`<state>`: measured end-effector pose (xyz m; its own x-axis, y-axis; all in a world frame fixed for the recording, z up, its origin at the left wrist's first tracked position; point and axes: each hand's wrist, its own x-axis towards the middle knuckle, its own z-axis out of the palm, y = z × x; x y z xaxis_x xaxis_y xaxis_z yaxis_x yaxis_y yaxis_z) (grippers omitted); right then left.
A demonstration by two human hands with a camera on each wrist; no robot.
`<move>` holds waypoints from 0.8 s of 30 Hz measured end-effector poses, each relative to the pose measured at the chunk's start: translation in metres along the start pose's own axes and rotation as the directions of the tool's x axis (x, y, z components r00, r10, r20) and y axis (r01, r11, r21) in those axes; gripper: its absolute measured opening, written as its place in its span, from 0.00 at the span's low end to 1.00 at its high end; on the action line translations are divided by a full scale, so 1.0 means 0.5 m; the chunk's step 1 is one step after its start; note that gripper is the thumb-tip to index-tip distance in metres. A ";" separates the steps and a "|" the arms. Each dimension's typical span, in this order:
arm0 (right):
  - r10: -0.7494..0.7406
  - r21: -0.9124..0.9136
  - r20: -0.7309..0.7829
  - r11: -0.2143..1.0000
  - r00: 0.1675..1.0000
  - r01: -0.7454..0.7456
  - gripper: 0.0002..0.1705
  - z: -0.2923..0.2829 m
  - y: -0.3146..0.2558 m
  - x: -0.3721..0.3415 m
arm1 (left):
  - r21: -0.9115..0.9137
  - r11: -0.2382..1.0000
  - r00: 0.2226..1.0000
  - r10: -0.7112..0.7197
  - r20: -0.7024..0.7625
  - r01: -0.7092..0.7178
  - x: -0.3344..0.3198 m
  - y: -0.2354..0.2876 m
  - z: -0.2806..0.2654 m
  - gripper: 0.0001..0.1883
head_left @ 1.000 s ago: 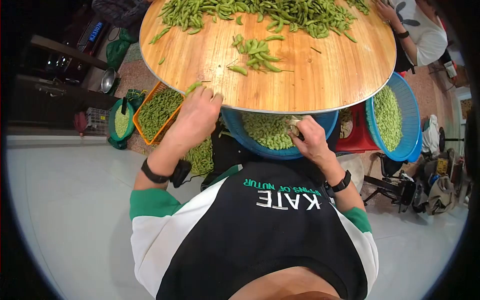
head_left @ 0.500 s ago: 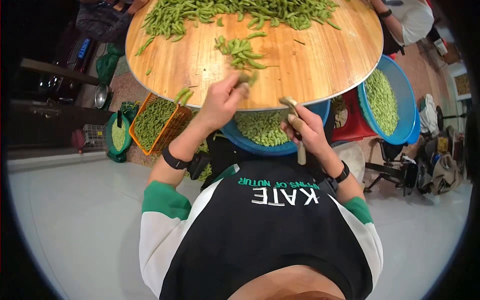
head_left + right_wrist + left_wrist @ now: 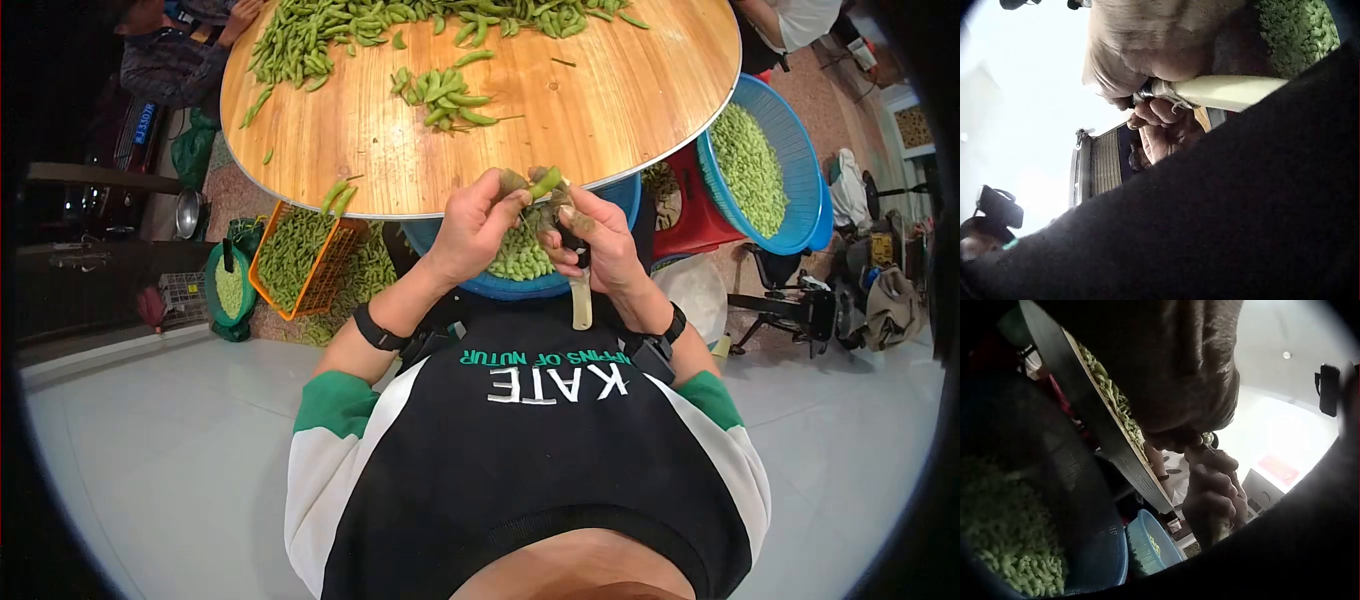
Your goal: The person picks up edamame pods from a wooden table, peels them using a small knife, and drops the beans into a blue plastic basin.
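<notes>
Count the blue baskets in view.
2. The near basket is partly under the near edge of the table; the far basket stands to its right. Blue showing beneath the far basket may be another, mostly hidden.

And the head view comes in bright and fairly even, a pale sheen on the round, light-brown wooden table (image 3: 600, 120) and the smooth grey floor (image 3: 180, 430), the edges bowing into a black rim. Down at both wrists it's murky, deep shadow against blown-out white glare, the shelled green beans (image 3: 1029, 572) grainy and soft in the left view.
</notes>
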<state>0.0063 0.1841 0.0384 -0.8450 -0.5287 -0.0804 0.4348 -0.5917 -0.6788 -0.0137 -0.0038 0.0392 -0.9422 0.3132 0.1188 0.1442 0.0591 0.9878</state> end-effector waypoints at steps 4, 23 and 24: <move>0.008 0.054 -0.016 0.998 1.000 -0.007 0.27 0.002 0.006 0.005 | 0.206 0.966 0.987 0.161 -0.020 -0.154 -0.003 -0.005 -0.001 0.05; 0.210 0.408 -0.006 0.893 0.978 -0.189 0.20 -0.048 0.020 0.013 | 0.564 0.719 0.899 0.424 0.108 -0.407 0.001 -0.008 0.009 0.08; 0.221 0.431 0.010 0.879 0.975 -0.204 0.22 -0.052 0.024 0.014 | 0.645 0.618 0.869 0.471 0.152 -0.448 0.004 -0.002 0.009 0.09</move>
<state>-0.0026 0.1890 0.0110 -0.7248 -0.6525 -0.2211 0.6885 -0.6749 -0.2653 -0.0142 0.0009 0.0378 -0.7047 0.4442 0.5533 0.7068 0.5078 0.4925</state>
